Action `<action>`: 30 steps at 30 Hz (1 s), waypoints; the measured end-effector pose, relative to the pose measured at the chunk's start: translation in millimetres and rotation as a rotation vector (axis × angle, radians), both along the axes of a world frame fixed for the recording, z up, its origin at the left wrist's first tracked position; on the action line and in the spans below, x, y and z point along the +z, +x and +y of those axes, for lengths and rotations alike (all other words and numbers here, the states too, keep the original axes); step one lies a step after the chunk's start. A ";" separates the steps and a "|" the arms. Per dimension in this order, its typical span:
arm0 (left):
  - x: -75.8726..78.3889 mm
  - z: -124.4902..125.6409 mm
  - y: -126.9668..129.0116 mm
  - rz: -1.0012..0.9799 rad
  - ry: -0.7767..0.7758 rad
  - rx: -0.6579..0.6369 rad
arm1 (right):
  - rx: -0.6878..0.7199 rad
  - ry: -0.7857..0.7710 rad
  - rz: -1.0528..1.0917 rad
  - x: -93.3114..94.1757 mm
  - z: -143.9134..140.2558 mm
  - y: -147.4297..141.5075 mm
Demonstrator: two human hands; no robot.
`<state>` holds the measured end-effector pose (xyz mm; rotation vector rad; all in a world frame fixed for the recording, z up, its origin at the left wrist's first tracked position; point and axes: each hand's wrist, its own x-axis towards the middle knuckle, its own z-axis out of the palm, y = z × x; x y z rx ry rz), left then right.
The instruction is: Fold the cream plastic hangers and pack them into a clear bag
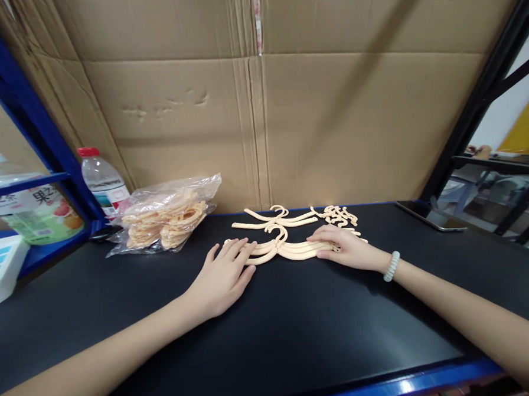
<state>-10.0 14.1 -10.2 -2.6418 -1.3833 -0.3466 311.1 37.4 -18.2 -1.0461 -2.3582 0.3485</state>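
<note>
1. Head view: a small stack of cream hangers [281, 250] lies long side left to right on the black tabletop [271, 327].
2. The left hand [222, 277] rests flat and open on its left end.
3. The right hand [344, 248] presses open fingers on its right end, equally near.

Black tabletop [272, 339] w/ cardboard wall [260, 121] behind, blue shelving [30, 121] left.
</note>
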 end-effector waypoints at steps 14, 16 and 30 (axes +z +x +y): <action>2.4 1.9 0.0 -0.074 0.087 -0.025 | -0.002 0.013 0.003 0.0 0.4 0.6; 2.6 2.3 0.1 -0.090 0.088 -0.021 | -0.008 0.009 -0.002 0.2 -0.1 0.6; 8.9 2.2 0.0 -0.197 0.035 0.042 | 0.002 0.018 -0.024 1.1 -1.4 -0.6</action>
